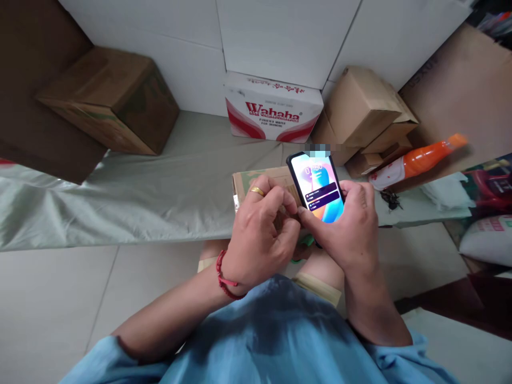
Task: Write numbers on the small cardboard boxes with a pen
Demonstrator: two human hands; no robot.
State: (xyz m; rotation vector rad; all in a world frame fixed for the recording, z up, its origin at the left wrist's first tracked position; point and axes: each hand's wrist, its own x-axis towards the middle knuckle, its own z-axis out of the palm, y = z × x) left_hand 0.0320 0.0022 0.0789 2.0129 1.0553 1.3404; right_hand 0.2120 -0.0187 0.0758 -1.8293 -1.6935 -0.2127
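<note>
A smartphone (319, 184) with a lit, colourful screen is held upright in my right hand (349, 226), whose fingers wrap its right edge while the thumb touches the lower screen. My left hand (262, 237), wearing a gold ring and a red cord bracelet, is curled closed beside the phone's left edge; what its fingers grip is hidden. Behind both hands lies a small flat cardboard box (256, 184) at the front edge of a low ledge covered in pale green sheeting (140, 197).
A white and red Wahaha carton (272, 109) stands at the back wall. A brown carton (112, 98) sits to the left, folded brown boxes (364, 114) to the right. An orange bottle (420, 160) lies on the ledge. Sacks (486, 237) crowd the right edge.
</note>
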